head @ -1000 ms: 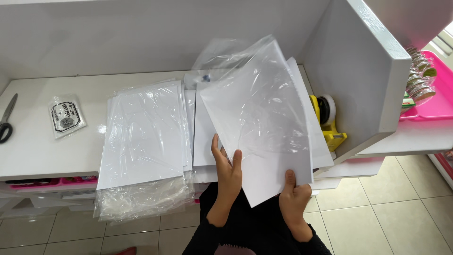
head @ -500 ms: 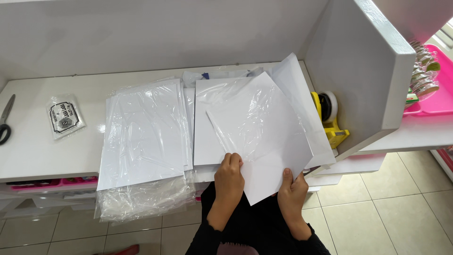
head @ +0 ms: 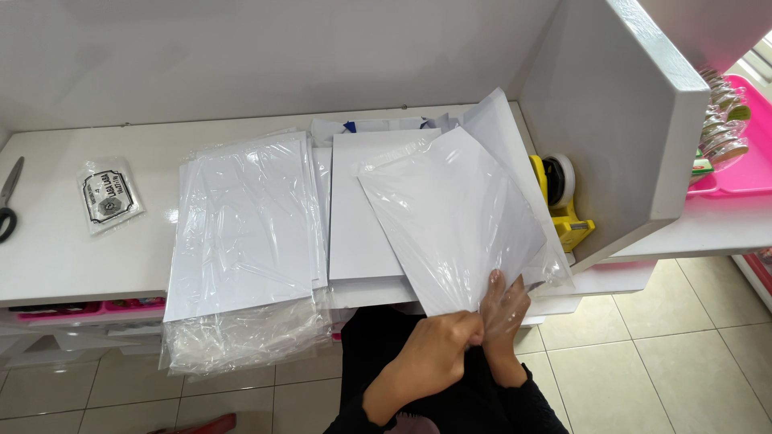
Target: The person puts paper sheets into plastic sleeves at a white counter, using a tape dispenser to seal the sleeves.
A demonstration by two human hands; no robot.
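A white sheet in a clear plastic sleeve (head: 454, 221) lies tilted over the right part of a white counter (head: 64, 257). My left hand (head: 430, 354) pinches the sleeve's near open edge. My right hand (head: 505, 309) is partly inside the sleeve's mouth, fingers seen through the plastic. Under it rests a bare white sheet (head: 358, 217) on more sheets. To the left sits a stack of sleeved white sheets (head: 241, 233) hanging over the counter's front edge.
A yellow tape dispenser (head: 563, 201) stands by a white side panel (head: 611, 120) at the right. A small packet (head: 108, 193) and scissors (head: 10, 201) lie at the far left. A pink tray (head: 744, 161) with rolls sits beyond the panel. Tiled floor below.
The sleeved sheet came down from a raised tilt to lie flatter over the pile. My left hand slid from the sheet's middle to its near edge, beside my right hand.
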